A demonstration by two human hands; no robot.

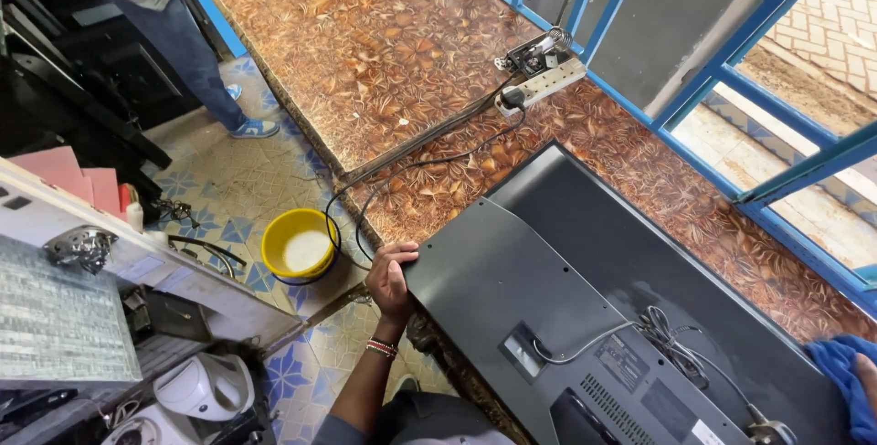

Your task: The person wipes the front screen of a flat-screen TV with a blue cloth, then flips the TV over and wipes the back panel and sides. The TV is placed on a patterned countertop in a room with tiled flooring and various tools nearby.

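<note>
Head view: left hand (391, 278) grip clamped on television (585, 317) corner edge — right hand (866, 381) unclear.

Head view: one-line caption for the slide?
Left hand grips the corner of a face-down flat-screen TV on a patterned counter; right hand rests on a blue cloth.

A long desk (384, 52) with a brown leaf-patterned top runs beside the blue window frame. On it lies a flat television (585, 308), back up, overhanging the near edge. Further along sits a white power strip (541, 82), its black cable (402, 171) trailing across the desk. Down on the tiled floor (228, 180), a yellow bucket (299, 245).
</note>
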